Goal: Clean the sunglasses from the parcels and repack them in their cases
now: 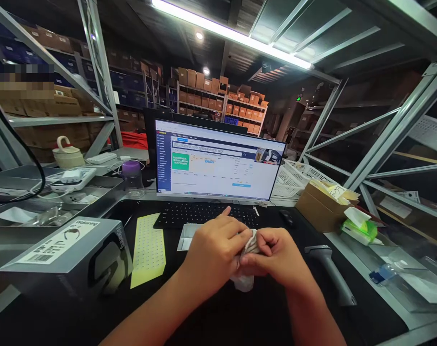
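Observation:
In front of the keyboard my left hand and my right hand meet, both closed on a small whitish bundle. It looks crumpled or coiled, and the fingers cover much of it. Thin translucent plastic hangs below the hands; whether it belongs to the bundle I cannot tell. Behind my left hand lies a small light-grey box or tray, partly hidden. To its left is a yellow sheet of small labels. A grey product box with a headset picture stands at the left.
A black keyboard lies under a lit monitor. On the right are a mouse, a grey barcode scanner, a cardboard box and a tissue pack. A purple-lidded jar stands back left. Metal shelf posts flank the desk.

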The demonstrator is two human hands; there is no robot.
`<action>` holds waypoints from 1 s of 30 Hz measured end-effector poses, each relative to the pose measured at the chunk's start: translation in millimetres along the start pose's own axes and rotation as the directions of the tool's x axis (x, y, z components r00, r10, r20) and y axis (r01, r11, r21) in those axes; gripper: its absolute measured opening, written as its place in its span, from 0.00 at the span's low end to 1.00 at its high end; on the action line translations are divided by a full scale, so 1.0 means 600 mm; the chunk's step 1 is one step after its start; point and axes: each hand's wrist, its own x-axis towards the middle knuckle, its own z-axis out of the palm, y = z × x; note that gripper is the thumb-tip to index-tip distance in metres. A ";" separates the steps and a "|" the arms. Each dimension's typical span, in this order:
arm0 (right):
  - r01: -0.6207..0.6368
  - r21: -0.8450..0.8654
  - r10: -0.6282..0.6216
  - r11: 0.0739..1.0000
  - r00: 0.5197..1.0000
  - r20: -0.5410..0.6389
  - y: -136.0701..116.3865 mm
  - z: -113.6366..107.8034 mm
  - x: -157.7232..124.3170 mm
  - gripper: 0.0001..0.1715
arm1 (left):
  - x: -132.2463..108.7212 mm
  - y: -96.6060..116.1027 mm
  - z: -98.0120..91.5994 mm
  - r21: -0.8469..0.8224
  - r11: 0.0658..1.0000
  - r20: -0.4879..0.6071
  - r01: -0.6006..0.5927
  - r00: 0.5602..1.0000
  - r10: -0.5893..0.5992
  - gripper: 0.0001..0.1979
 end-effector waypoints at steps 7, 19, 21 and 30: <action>0.142 0.004 -0.134 0.990 0.923 0.361 0.012 -0.061 -0.003 0.41 | 0.002 0.000 -0.018 -0.164 0.978 0.005 0.129 0.992 -0.130 0.19; -0.027 0.044 0.029 0.999 0.998 -0.050 0.000 -0.014 0.005 0.36 | -0.001 -0.005 -0.003 0.084 0.996 0.009 -0.035 0.999 0.035 0.07; 0.000 -0.008 -0.001 1.000 0.985 -0.170 -0.004 0.009 0.006 0.33 | 0.001 -0.003 0.007 0.143 0.980 0.043 -0.140 0.990 0.136 0.06; 0.235 0.275 -0.106 0.932 0.905 -0.413 0.023 -0.015 0.025 0.32 | -0.002 -0.001 -0.012 0.394 0.891 -0.256 0.228 0.958 -0.132 0.22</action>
